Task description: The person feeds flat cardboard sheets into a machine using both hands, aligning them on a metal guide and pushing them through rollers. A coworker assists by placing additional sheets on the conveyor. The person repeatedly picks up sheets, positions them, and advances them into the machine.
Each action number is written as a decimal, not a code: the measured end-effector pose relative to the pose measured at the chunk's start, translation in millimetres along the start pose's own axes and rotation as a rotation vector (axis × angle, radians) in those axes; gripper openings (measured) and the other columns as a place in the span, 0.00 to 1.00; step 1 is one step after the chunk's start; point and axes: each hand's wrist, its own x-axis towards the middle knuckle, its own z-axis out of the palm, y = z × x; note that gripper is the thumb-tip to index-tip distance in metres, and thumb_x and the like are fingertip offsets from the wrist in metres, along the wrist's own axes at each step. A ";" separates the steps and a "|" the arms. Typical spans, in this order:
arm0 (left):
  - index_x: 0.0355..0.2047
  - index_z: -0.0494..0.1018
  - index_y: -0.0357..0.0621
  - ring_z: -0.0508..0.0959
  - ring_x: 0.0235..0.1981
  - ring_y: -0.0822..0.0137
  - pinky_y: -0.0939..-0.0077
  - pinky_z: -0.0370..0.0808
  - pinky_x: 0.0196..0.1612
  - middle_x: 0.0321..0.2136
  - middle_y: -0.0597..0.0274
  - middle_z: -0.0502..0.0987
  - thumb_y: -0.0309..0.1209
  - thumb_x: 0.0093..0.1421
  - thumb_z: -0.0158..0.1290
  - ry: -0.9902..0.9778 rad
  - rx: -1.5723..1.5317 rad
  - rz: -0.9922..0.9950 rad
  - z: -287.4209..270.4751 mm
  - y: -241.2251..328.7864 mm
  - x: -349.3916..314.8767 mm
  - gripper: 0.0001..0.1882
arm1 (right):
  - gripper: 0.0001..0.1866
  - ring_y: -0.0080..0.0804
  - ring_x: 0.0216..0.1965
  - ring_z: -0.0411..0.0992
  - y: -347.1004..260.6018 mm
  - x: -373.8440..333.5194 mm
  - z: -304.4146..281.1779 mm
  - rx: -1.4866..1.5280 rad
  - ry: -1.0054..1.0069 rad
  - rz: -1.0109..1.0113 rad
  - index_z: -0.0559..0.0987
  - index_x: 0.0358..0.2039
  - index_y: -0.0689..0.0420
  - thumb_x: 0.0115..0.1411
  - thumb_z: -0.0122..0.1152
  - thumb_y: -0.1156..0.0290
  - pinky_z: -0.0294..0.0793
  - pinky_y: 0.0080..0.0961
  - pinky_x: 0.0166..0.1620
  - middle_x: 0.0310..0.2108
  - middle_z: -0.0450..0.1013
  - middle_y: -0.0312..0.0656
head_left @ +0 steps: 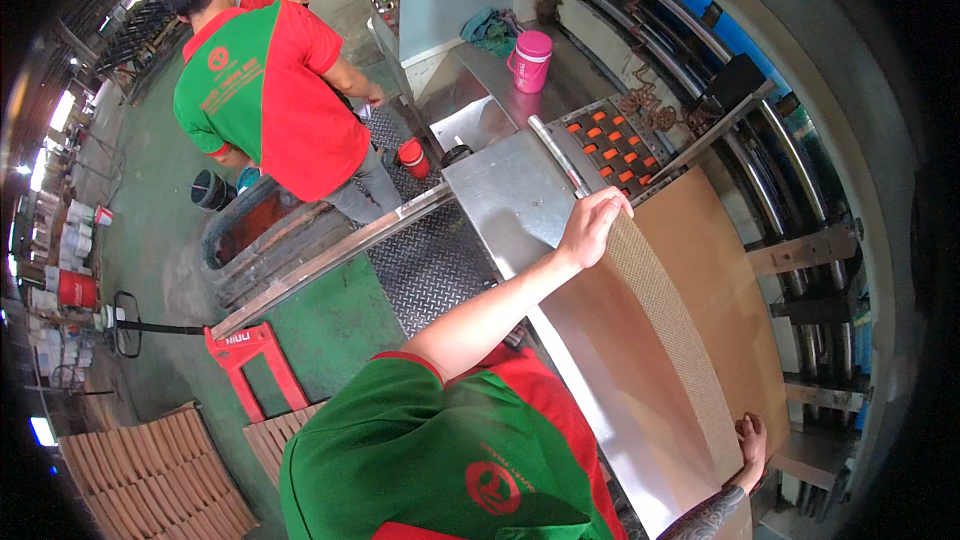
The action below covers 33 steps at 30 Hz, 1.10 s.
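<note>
A stack of brown corrugated cardboard sheets [668, 340] lies tilted in front of me, its fluted edges showing as a long curved band. My left hand [597, 227] is closed around the stack's far corner, fingers curled over the edge. At the near end, my right hand [752, 443] has its fingers bent against the other corner; its palm is partly hidden. Beyond the band, a flat brown cardboard surface [715, 275] reaches towards the machine's rollers. Under the stack's left side runs a shiny metal table [515, 190].
Machine rollers [740, 155] and a plate with orange pieces [612, 145] stand right and ahead. A pink jug [530, 62] sits beyond the table. To the left, a co-worker [275, 90] stands near a metal rail [335, 258], a red pallet jack [258, 365] and stacked cardboard [155, 475].
</note>
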 end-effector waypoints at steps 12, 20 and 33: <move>0.45 0.84 0.37 0.81 0.48 0.67 0.71 0.74 0.56 0.41 0.59 0.83 0.42 0.81 0.47 -0.135 0.053 -0.130 -18.8 5.2 0.3 0.22 | 0.20 0.31 0.50 0.81 0.3 -3.4 1.4 0.028 -0.053 -0.015 0.80 0.64 0.51 0.79 0.62 0.55 0.81 0.33 0.49 0.48 0.83 0.37; 0.53 0.87 0.47 0.81 0.64 0.54 0.40 0.55 0.81 0.57 0.53 0.85 0.48 0.71 0.60 -0.151 0.513 0.245 -21.7 70.5 -2.0 0.21 | 0.23 0.31 0.50 0.80 -9.8 -4.8 2.0 0.039 -0.051 -0.068 0.81 0.64 0.53 0.79 0.62 0.52 0.79 0.33 0.51 0.48 0.83 0.38; 0.43 0.82 0.45 0.77 0.49 0.53 0.52 0.72 0.60 0.41 0.57 0.77 0.41 0.64 0.63 -0.234 0.948 0.535 38.5 59.2 -11.8 0.14 | 0.27 0.33 0.56 0.80 -16.9 4.6 -2.1 -0.048 -0.086 -0.201 0.78 0.68 0.57 0.79 0.60 0.51 0.76 0.37 0.56 0.53 0.82 0.40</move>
